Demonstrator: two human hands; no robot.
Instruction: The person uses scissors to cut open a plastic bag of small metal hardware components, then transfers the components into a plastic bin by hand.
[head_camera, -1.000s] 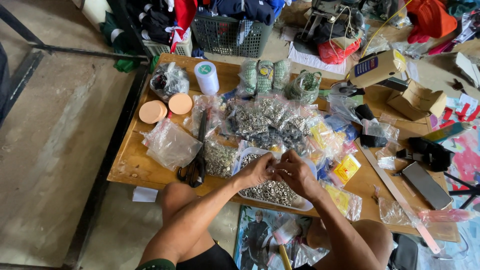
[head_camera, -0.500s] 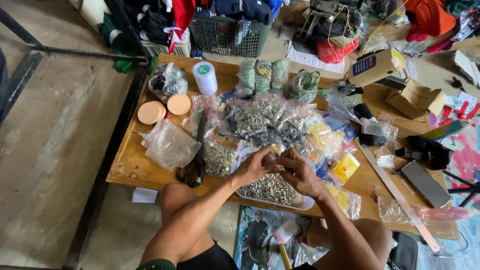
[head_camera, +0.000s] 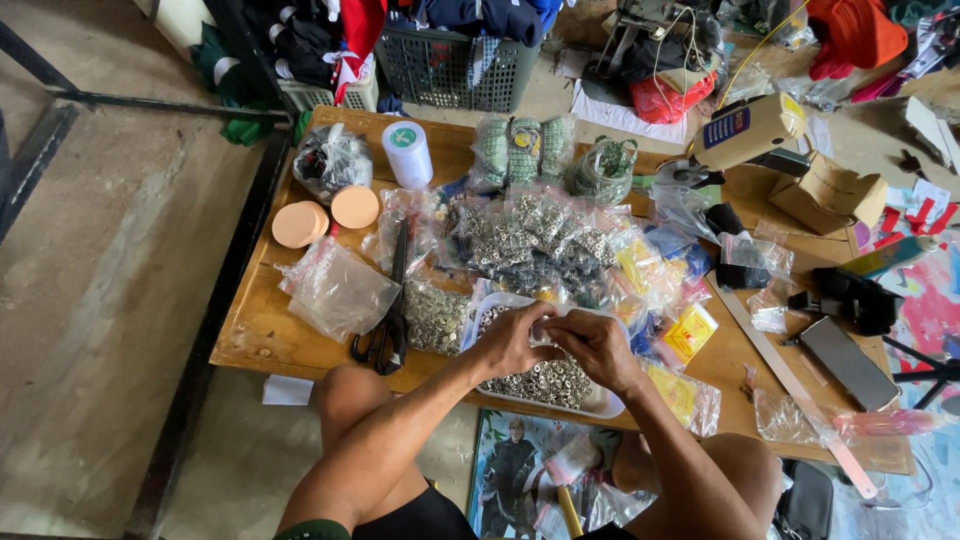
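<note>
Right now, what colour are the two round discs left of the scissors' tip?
Pale orange discs, beside the black-handled scissors; head view.

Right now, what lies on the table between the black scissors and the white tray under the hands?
In the head view, a clear bag of small silver metal pieces lies between the black scissors and the white tray, touching both.
</note>
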